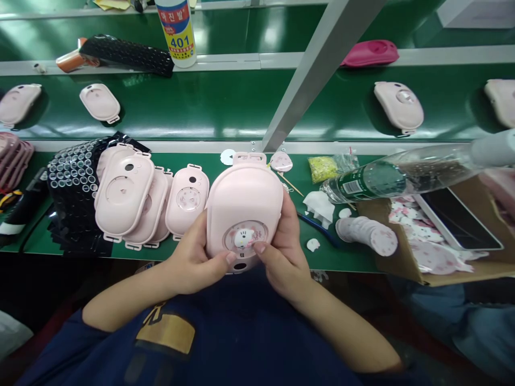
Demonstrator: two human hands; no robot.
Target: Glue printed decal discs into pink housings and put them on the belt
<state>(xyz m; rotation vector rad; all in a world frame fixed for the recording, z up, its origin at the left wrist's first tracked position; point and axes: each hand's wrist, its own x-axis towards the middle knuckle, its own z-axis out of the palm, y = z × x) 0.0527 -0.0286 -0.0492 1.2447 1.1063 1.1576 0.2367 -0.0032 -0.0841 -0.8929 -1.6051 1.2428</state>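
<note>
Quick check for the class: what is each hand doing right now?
Left hand: closed on the held pink case, thumb near the round recess.
Right hand: closed on the same case, thumb at the cat-face piece.

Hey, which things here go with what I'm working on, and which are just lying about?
Likely with the work:
pink cover in your left hand and right hand
stacked pink covers
round patterned discs
patterned pieces in the cardboard box
401 bottle, perhaps

Probably just lying about:
clear plastic bottle
black-screened device
</note>
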